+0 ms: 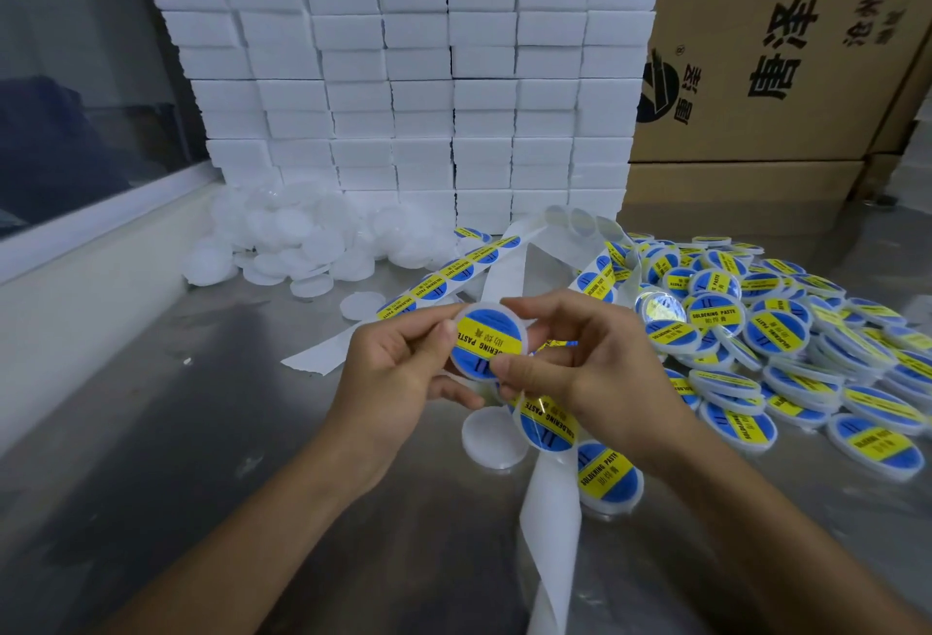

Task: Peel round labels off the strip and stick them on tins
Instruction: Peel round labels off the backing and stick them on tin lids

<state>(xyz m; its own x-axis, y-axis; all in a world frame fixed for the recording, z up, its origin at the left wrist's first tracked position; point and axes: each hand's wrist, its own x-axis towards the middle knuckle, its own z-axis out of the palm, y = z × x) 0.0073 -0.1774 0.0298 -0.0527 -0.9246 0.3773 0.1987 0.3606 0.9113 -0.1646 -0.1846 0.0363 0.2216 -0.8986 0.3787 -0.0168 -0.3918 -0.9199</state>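
My left hand and my right hand hold one round white tin between them above the steel table. A blue and yellow label covers its face. My left thumb presses the label's left edge and my right thumb lies on its lower right. The label strip runs from behind the hands to the back. Another stretch with a label hangs below my right hand. One bare white tin lies just beneath the hands.
Unlabelled white tins are heaped at the back left. Labelled tins pile up on the right. Stacked white boxes form a wall behind, with brown cartons to the right. Bare steel table lies at the left front.
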